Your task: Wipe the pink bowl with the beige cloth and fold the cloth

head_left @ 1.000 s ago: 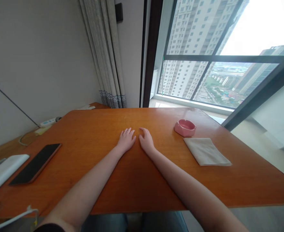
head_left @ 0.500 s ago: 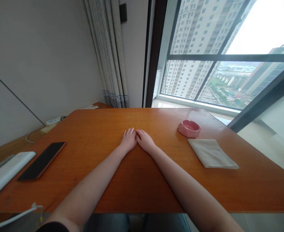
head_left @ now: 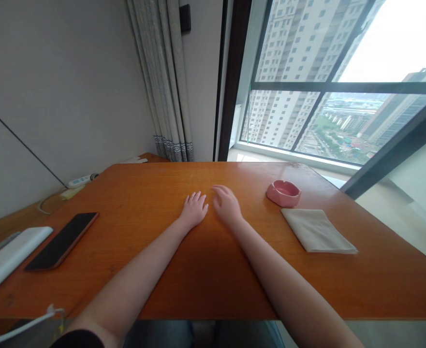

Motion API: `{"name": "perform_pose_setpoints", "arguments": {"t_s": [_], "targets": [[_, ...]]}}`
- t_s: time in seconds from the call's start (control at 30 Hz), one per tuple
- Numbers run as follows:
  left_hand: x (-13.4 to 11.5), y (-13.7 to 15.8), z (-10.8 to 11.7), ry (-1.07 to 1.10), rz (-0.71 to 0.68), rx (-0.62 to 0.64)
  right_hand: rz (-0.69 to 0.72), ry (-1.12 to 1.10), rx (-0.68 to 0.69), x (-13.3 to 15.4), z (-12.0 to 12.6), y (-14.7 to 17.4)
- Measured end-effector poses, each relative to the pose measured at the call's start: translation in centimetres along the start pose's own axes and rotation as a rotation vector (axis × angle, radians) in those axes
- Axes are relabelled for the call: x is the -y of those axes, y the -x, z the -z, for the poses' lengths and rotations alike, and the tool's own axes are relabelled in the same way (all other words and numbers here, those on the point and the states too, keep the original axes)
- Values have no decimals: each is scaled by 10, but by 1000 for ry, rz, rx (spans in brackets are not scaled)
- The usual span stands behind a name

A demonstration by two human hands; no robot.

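Note:
My left hand (head_left: 194, 209) lies flat on the brown wooden table (head_left: 154, 188), palm down, fingers a little spread and nothing in it. Just right of it, my right hand (head_left: 227, 204) is raised slightly off the tabletop, its fingers loosely bent, apart from the thumb, and holding nothing; it is a bit blurred. A small gap separates the two hands. To the right of my right hand are a pink ashtray-like dish (head_left: 284, 193) with angular sides and, nearer to me, a folded beige cloth (head_left: 318, 230).
At the left lie a dark phone-like slab (head_left: 63, 240) and a white rounded device (head_left: 15, 258). A white cable (head_left: 27, 326) hangs by the front left edge. A power strip (head_left: 80, 181) is beyond the left edge. A window (head_left: 307, 116) stands behind.
My right hand has lifted away from my left hand and moved slightly right, so they no longer touch. My left hand has stayed in place.

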State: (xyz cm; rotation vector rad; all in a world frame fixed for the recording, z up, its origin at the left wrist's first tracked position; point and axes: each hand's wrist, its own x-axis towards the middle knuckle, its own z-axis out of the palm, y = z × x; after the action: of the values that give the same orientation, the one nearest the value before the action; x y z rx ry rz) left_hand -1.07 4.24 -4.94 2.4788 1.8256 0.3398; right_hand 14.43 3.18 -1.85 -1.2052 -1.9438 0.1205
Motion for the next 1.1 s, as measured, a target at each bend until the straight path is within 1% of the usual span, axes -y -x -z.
{"name": "perform_pose_setpoints", "arguments": {"t_s": [0.03,0.1,0.13,0.2,0.23,0.27,0.33,0.37,0.4,0.47,0.57,0.6,0.67,0.73,0.8,0.87,0.97,1.03,1.1], "targets": [[0,0,0,6,4,3,10,48,-89,-7,15,0],[0,0,0,22,7,19,-49,166,-253,-29,48,3],[1,0,0,28,7,26,-80,244,-288,-43,63,7],[1,0,1,33,8,25,-123,390,-262,-73,89,18],[1,0,1,34,8,25,-180,453,-252,-87,98,25],[1,0,1,35,9,24,-270,512,-247,-99,104,31],[1,1,1,37,7,26,-465,600,-188,-117,109,41],[2,0,1,39,6,27,-537,628,-146,-123,110,44],[2,0,0,41,5,26,-580,647,-100,-127,109,46],[3,0,0,46,4,27,-591,661,-29,-131,108,46],[0,1,0,42,6,25,-548,647,-19,-132,110,42],[-3,2,2,34,2,0,-522,635,-36,-129,112,39],[-12,7,9,18,-42,-106,-423,595,-64,-119,113,32],[-23,13,21,6,-156,-234,-263,531,-40,-100,108,25],[-33,19,33,-1,-310,-298,-89,442,35,-75,97,19],[-37,22,42,-8,-433,-284,66,348,118,-51,80,17],[-34,21,47,9,-501,-204,254,243,196,-25,53,21],[-29,18,47,44,-522,-124,336,198,230,-16,41,25],[-23,15,47,90,-513,-60,359,138,220,-13,37,28]]}}
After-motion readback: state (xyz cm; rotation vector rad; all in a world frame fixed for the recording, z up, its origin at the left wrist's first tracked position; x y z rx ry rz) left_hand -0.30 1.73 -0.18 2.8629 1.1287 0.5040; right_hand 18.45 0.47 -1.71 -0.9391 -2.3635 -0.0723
